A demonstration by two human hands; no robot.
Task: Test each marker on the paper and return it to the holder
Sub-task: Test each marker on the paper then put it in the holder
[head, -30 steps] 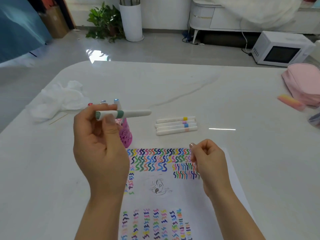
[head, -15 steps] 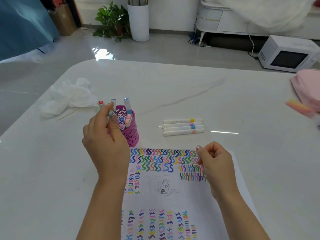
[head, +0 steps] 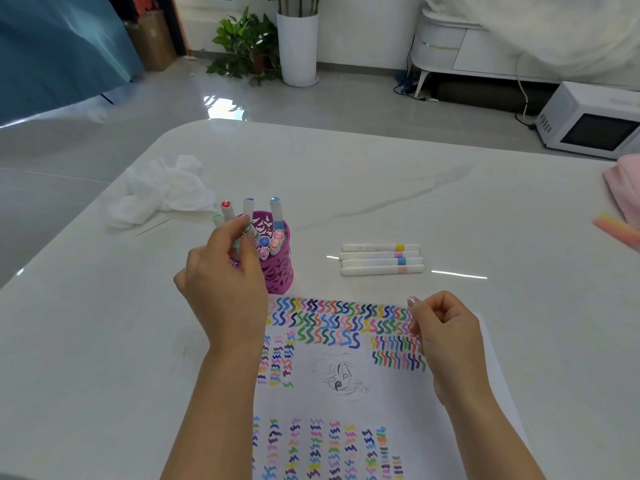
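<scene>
A magenta cut-out holder (head: 278, 271) stands on the white table (head: 381, 188), with several markers upright in it. My left hand (head: 225, 289) is over the holder's left rim. Its thumb and fingers pinch the top of a green-capped marker (head: 246, 229) that stands in the holder. Four white markers (head: 381, 259) with yellow, purple, blue and peach bands lie side by side to the right of the holder. The paper (head: 346, 403), covered with coloured squiggles, lies in front. My right hand (head: 443, 334) rests curled on the paper's right side, with nothing visible in it.
A crumpled white tissue (head: 162, 195) and a thin stick (head: 152, 226) lie behind and left of the holder. A pink pouch (head: 623, 188) and a pink-orange block (head: 616, 230) sit at the table's right edge. A microwave (head: 588, 123) stands on the floor beyond.
My left hand swung the green marker from level in the air to upright and lowered it into the holder. The right hand stayed curled on the paper.
</scene>
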